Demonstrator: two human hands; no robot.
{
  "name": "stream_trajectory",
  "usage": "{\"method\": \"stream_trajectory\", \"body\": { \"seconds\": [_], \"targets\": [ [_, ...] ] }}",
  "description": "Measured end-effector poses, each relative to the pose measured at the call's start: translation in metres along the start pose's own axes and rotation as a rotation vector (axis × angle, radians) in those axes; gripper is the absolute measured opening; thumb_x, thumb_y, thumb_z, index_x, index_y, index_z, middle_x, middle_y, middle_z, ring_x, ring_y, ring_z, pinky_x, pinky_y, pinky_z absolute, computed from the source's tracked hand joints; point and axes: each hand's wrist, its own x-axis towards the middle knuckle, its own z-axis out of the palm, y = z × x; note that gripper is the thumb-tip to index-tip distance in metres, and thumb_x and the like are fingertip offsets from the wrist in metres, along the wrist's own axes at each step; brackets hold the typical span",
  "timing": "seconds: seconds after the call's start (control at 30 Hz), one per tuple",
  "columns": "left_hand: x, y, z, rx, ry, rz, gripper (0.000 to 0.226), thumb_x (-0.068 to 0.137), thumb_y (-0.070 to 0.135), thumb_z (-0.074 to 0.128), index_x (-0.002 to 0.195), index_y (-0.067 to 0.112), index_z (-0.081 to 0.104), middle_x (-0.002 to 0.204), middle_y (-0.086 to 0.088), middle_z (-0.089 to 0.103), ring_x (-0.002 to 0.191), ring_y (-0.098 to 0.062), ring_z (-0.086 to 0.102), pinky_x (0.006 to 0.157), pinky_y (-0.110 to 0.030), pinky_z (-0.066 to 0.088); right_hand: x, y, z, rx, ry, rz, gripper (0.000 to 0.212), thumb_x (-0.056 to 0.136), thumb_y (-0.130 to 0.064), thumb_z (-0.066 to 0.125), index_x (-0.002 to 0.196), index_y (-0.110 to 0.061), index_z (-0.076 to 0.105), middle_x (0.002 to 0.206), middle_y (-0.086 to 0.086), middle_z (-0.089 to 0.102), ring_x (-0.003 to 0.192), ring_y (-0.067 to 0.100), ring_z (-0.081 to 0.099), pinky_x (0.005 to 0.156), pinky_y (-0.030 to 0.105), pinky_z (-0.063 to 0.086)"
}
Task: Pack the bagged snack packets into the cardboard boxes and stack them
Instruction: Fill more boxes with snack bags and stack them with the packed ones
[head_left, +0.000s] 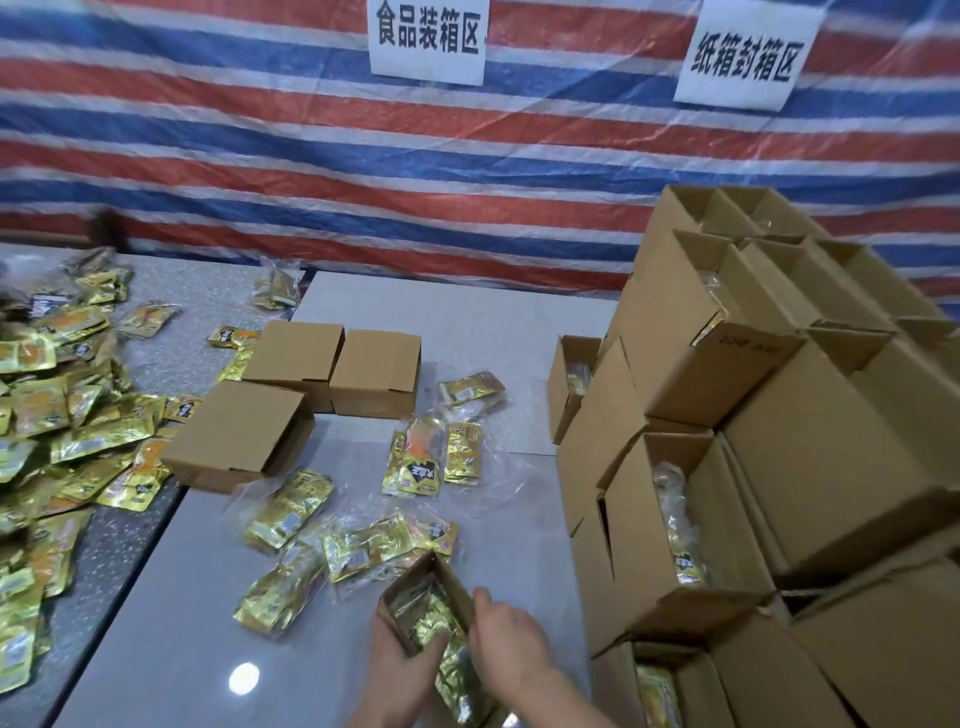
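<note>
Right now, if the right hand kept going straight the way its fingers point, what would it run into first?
The right hand points up and left, its fingertips already at the rim of the small open box held by the left hand. It would probably meet that box wall first, though depth is unclear.

A red, white and blue striped tarpaulin (311, 156) forms the back wall; two white paper signs (427, 39) hang on it; a glossy grey table (171, 597) reflects a lamp's glare (244, 678).
</note>
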Motion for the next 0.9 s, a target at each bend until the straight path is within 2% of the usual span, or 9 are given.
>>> {"method": "stream_trajectory", "body": {
  "seconds": [0.1, 0.2, 0.3, 0.4, 0.5, 0.63, 0.7, 0.8, 0.9],
  "targets": [
    [-0.001, 0.015, 0.010, 0.063, 0.024, 0.006, 0.049, 0.087, -0.014, 0.047, 0.134, 0.000, 0.043, 0.116, -0.012, 0.060, 0.112, -0.037, 0.059, 0.096, -0.040, 0.047, -0.006, 0.001, -0.011, 0.027, -0.033, 0.003, 0.036, 0.095, -0.013, 0.054, 0.129, -0.008, 0.041, 0.120, 0.018, 0.063, 0.111, 0.036, 0.063, 0.088, 0.043, 0.050],
    [-0.007, 0.051, 0.004, 0.114, -0.042, 0.063, 0.031, 0.101, 0.003, 0.041, 0.131, 0.008, 0.046, 0.123, -0.012, 0.060, 0.112, -0.030, 0.059, 0.094, -0.034, 0.046, -0.016, 0.002, -0.037, 0.084, 0.011, 0.019, 0.034, 0.094, -0.007, 0.053, 0.126, -0.006, 0.043, 0.118, 0.019, 0.064, 0.109, 0.036, 0.063, 0.084, 0.043, 0.048],
    [-0.022, 0.115, -0.009, 0.116, -0.082, 0.184, 0.024, 0.102, 0.022, 0.047, 0.125, 0.026, 0.049, 0.119, -0.001, 0.065, 0.101, -0.017, 0.063, 0.092, -0.035, 0.050, -0.030, 0.001, -0.091, 0.141, 0.165, 0.054, 0.028, 0.093, -0.004, 0.044, 0.120, -0.009, 0.043, 0.108, 0.014, 0.067, 0.100, 0.036, 0.065, 0.073, 0.039, 0.046],
    [-0.049, 0.188, -0.012, 0.022, -0.215, 0.362, 0.048, 0.090, 0.012, 0.053, 0.124, 0.046, 0.050, 0.103, 0.016, 0.071, 0.092, -0.007, 0.067, 0.083, -0.029, 0.056, -0.057, 0.010, -0.163, 0.230, 0.392, 0.091, 0.011, 0.098, -0.010, 0.044, 0.107, -0.016, 0.043, 0.098, 0.009, 0.065, 0.091, 0.033, 0.065, 0.065, 0.033, 0.041],
    [-0.078, 0.249, 0.004, -0.025, -0.307, 0.477, 0.069, 0.083, 0.004, 0.044, 0.138, 0.047, 0.042, 0.123, 0.020, 0.062, 0.112, -0.006, 0.058, 0.092, -0.034, 0.049, -0.094, 0.032, -0.232, 0.177, 0.598, 0.107, 0.011, 0.100, -0.015, 0.046, 0.090, -0.018, 0.040, 0.075, -0.001, 0.053, 0.068, 0.025, 0.057, 0.050, 0.030, 0.033],
    [-0.110, 0.310, 0.047, -0.157, -0.433, 0.465, 0.050, 0.078, 0.016, 0.046, 0.123, 0.038, 0.051, 0.097, 0.021, 0.066, 0.089, 0.000, 0.061, 0.061, -0.019, 0.048, -0.137, 0.069, -0.295, 0.068, 0.699, 0.250, 0.027, 0.100, -0.021, 0.046, 0.074, -0.024, 0.041, 0.071, -0.003, 0.053, 0.059, 0.015, 0.050, 0.047, 0.027, 0.033],
    [-0.120, 0.326, 0.072, -0.140, -0.477, 0.450, 0.041, 0.082, 0.012, 0.044, 0.118, 0.031, 0.049, 0.094, 0.015, 0.063, 0.084, -0.003, 0.059, 0.055, -0.015, 0.046, -0.147, 0.088, -0.310, 0.033, 0.730, 0.340, 0.031, 0.098, -0.019, 0.051, 0.070, -0.025, 0.041, 0.073, -0.002, 0.054, 0.061, 0.016, 0.050, 0.050, 0.028, 0.035],
    [-0.123, 0.334, 0.103, -0.070, -0.497, 0.386, 0.044, 0.085, 0.008, 0.038, 0.127, 0.022, 0.044, 0.112, -0.002, 0.058, 0.098, -0.018, 0.057, 0.075, -0.029, 0.050, -0.155, 0.109, -0.318, 0.003, 0.730, 0.448, 0.025, 0.095, -0.014, 0.057, 0.074, -0.024, 0.049, 0.070, -0.005, 0.048, 0.059, 0.013, 0.047, 0.049, 0.027, 0.034],
    [-0.123, 0.331, 0.123, -0.014, -0.535, 0.336, 0.048, 0.084, 0.013, 0.042, 0.131, 0.023, 0.044, 0.120, -0.009, 0.059, 0.108, -0.032, 0.060, 0.097, -0.048, 0.051, -0.159, 0.119, -0.320, -0.049, 0.658, 0.510, 0.020, 0.091, -0.012, 0.058, 0.077, -0.023, 0.051, 0.073, -0.003, 0.053, 0.063, 0.018, 0.051, 0.055, 0.030, 0.040]
  ]
}}
